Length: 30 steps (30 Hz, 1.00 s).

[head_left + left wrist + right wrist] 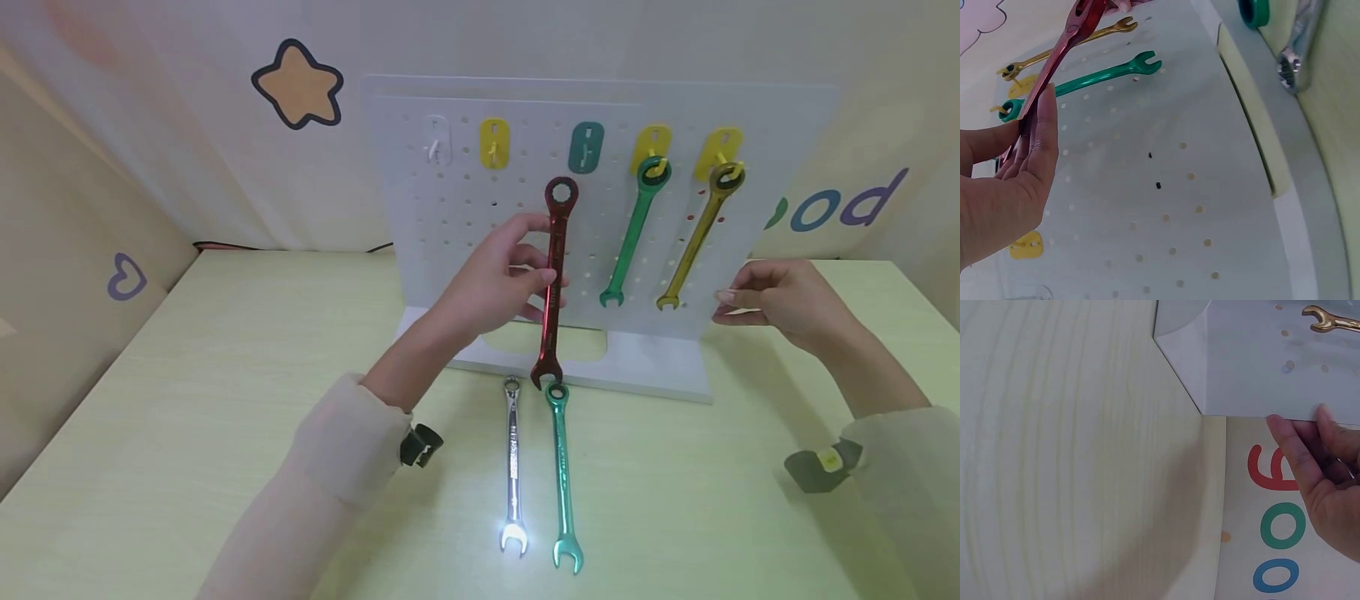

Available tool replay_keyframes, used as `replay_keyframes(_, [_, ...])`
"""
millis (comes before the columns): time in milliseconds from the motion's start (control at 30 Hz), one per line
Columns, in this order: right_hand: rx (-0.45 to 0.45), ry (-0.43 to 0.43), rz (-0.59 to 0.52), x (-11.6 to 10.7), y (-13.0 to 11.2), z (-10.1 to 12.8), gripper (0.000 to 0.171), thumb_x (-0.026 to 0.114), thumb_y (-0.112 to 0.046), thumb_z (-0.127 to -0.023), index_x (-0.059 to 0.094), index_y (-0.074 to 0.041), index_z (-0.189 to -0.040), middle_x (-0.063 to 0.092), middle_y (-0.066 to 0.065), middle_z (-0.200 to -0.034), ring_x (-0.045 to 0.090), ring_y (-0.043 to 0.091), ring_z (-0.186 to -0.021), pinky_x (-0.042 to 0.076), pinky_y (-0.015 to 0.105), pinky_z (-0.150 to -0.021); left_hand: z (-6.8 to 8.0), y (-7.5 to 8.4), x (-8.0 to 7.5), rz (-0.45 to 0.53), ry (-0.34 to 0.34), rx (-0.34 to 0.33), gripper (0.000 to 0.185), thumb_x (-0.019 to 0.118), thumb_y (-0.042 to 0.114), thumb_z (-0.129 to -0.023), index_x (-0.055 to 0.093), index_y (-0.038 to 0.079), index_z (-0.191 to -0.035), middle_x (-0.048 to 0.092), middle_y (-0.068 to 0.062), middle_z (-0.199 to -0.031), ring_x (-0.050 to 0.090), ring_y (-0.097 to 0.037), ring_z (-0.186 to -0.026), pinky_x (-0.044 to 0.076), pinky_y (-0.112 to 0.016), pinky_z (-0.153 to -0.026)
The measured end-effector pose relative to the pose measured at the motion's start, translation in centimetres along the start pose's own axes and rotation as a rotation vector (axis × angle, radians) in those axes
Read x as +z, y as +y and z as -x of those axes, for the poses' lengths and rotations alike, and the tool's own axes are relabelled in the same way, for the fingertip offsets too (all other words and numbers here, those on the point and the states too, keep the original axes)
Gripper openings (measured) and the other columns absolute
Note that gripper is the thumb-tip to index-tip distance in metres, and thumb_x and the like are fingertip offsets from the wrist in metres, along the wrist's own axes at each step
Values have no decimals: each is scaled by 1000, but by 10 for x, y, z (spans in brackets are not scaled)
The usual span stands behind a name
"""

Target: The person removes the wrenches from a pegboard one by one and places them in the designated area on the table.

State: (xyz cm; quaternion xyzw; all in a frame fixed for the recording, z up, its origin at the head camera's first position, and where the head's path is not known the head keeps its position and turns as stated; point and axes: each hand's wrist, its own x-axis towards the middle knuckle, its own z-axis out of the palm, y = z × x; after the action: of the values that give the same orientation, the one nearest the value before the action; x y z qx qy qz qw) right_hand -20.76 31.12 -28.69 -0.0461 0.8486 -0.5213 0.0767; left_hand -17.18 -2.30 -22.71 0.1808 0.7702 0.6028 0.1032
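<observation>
Left hand was raised ahead of body, forearm angled up and right, thumb and fingers pinched together, palm facing inward. Right hand was held out at right, fingers loosely curled, fingertips pointing left. Both sleeves pale, a band on each wrist.

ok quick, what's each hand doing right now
left hand: holding the red wrench upright in front of the pegboard.
right hand: fingers on the pegboard's right edge; grip cannot be told.
</observation>
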Motion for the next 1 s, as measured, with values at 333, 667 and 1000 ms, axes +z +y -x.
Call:
replay_keyframes(333, [7,0,12,0,0,-1,7,53,3,-89,56,9,-89,60,4,-81,66,17,-76,54,35,-73,11,-29,-8,19,21,-127,40,51,-5,-90,41,11,-125,59,-17,-92,66,-25,-79,56,-34,-61])
replay_keyframes(667, [12,0,36,0,-1,-2,9,53,2,-90,56,10,-91,60,4,-81,66,16,-76,54,35,-74,21,-53,-13,65,77,-239,37,49,-6,-90,39,10,-122,58,-19,-94,65,-27,-79,56,-37,-61])
replay_keyframes(1000, [9,-3,39,0,0,-3,10,53,2,-90,56,11,-91,60,5,-82,66,16,-76,54,35,-74,32,-68,-18,51,92,-290,33,48,-6,-91,38,7,-120,58,-19,-92,64,-27,-77,56,-37,-63])
